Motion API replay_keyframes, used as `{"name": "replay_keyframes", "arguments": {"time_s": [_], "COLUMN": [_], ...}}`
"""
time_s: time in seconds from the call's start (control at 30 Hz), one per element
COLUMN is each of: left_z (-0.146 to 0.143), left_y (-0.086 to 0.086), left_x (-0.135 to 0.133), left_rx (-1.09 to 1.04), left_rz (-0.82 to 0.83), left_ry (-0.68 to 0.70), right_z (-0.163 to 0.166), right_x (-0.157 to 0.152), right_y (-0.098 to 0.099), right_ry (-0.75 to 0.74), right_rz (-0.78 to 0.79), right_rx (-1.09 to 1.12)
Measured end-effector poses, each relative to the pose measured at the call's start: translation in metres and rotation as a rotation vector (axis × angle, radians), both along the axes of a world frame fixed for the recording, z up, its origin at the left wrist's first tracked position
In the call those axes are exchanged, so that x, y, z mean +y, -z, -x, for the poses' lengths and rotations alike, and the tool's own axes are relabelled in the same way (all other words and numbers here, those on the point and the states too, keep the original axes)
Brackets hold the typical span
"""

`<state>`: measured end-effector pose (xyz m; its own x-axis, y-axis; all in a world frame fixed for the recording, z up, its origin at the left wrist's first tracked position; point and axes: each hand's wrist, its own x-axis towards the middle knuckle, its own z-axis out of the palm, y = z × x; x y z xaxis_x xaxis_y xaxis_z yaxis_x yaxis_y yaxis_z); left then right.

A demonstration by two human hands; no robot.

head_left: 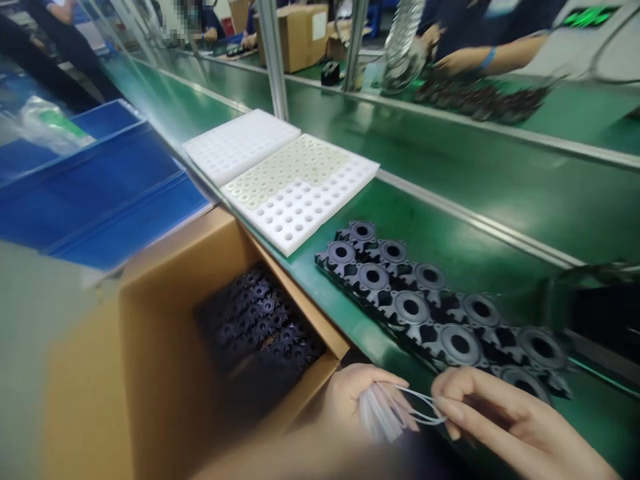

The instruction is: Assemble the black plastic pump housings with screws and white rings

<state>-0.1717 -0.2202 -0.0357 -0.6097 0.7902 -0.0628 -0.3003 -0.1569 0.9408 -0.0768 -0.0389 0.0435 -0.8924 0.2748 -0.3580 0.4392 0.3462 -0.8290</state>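
My left hand (350, 393) is closed around a stack of thin translucent white rings (377, 410) at the bottom of the view. My right hand (493, 417) pinches one ring (425, 407) at the stack's right end, pulling it slightly away. Just beyond my hands, two rows of black toothed plastic parts (425, 300) with round centre holes lie on the green work surface (475, 173). Farther back is a white foam tray (300, 183) with many holes, its far half filled with white rings.
An open cardboard box (165, 360) holding several black toothed parts stands at the left. Blue bins (100, 193) lie behind it. A second white foam tray (237, 143) is beside the first. Another person's arm (490, 57) works across the line near a pile of black parts (480, 100).
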Motion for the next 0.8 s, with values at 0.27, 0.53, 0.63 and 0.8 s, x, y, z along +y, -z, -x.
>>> {"name": "replay_keyframes", "arguments": {"time_s": [0.27, 0.53, 0.63, 0.8], "left_z": [0.021, 0.064, 0.076, 0.095], "left_y": [-0.007, -0.022, -0.027, -0.026], "left_x": [-0.002, -0.011, -0.002, 0.012], "left_rx": [-0.374, -0.197, -0.174, -0.14], "left_rz": [0.091, 0.031, 0.084, 0.157], "left_ry": [-0.044, -0.206, -0.316, -0.451], "right_z": [0.036, 0.075, 0.095, 0.129], "right_x": [0.016, 0.049, 0.063, 0.08], "right_y": [-0.035, -0.04, -0.037, -0.025], "right_ry": [-0.018, -0.07, -0.067, -0.04], "right_rz": [0.016, -0.093, -0.105, -0.113], "right_rx": [0.079, 0.159, 0.192, 0.248]}}
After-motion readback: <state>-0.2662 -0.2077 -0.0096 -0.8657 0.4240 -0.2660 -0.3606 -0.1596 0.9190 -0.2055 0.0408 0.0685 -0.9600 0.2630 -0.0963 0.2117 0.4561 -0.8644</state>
